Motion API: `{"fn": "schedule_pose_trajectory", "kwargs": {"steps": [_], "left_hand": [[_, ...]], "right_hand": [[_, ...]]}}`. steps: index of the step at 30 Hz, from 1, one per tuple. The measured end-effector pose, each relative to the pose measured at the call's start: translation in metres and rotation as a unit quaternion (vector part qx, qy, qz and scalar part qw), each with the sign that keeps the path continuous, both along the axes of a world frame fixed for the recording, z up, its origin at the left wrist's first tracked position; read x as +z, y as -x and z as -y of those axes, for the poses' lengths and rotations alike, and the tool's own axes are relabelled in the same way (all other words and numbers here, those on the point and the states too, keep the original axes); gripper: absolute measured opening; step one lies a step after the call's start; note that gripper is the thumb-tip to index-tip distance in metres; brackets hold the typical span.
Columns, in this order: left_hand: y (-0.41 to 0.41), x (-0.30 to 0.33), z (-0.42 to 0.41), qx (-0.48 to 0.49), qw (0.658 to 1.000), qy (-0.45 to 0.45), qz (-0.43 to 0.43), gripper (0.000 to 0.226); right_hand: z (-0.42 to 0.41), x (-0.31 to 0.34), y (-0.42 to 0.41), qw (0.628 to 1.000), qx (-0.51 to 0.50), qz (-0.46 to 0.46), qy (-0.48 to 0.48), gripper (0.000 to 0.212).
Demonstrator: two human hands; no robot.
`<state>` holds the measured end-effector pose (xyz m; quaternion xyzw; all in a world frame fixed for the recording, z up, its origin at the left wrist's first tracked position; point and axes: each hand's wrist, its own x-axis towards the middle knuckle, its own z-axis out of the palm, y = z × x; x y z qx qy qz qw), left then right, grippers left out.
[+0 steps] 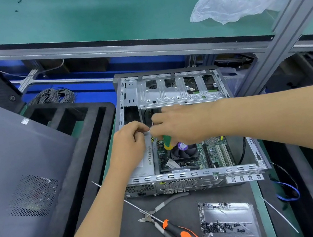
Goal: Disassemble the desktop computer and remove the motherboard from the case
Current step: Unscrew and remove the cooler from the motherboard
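Note:
An open desktop case (198, 174) lies on its side on the bench. Inside it I see the green motherboard (218, 152) with a black CPU fan (185, 151), and a silver power supply (147, 161) on the left. My right hand (181, 124) grips a green and yellow screwdriver (168, 142) that points down over the board near the fan. My left hand (131, 141) has its fingers curled and pinches something small at the power supply's top edge, touching the right hand's fingertips. What it pinches is hidden.
A grey side panel (15, 169) leans on black foam trays (91, 141) at the left. In front of the case lie a long orange-handled screwdriver (179, 233), grey pliers (158, 211) and a metal tray (227, 214) with several black screws. A plastic bag (224, 6) lies on the upper shelf.

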<state>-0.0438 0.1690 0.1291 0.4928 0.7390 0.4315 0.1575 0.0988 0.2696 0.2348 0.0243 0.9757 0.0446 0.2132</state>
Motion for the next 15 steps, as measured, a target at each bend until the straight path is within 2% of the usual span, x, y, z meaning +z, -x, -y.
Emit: {"fn": "schedule_pose_trajectory", "kwargs": {"steps": [2, 3, 5, 8, 12, 13, 15], "left_hand": [[-0.0001, 0.0001, 0.0003, -0.004, 1.0, -0.005, 0.002, 0.034], [-0.0003, 0.0004, 0.0003, -0.004, 1.0, -0.006, 0.006, 0.034], [-0.0009, 0.0006, 0.0003, 0.001, 1.0, -0.005, 0.011, 0.033], [-0.0003, 0.0004, 0.0003, 0.0, 1.0, 0.001, 0.005, 0.033], [-0.0008, 0.0026, 0.0008, -0.001, 1.0, -0.001, 0.002, 0.033], [-0.0012, 0.003, 0.001, -0.002, 1.0, -0.002, 0.002, 0.033], [-0.0011, 0.0025, 0.0012, -0.004, 1.0, -0.002, -0.001, 0.033]], "right_hand": [[0.0006, 0.0, 0.0003, 0.987, -0.137, 0.021, 0.087, 0.051], [0.0008, -0.0007, 0.0014, 0.978, -0.185, 0.024, 0.094, 0.056], [0.0015, -0.0006, 0.0045, 0.976, -0.217, 0.023, 0.027, 0.058], [0.0021, -0.0026, 0.007, 0.991, -0.096, 0.009, -0.089, 0.045], [0.0041, -0.0042, 0.0038, 0.991, 0.105, -0.001, -0.078, 0.024], [0.0029, -0.0046, 0.0022, 0.988, 0.133, -0.006, -0.081, 0.022], [-0.001, -0.005, -0.0016, 0.989, 0.13, -0.014, -0.073, 0.026]]}}
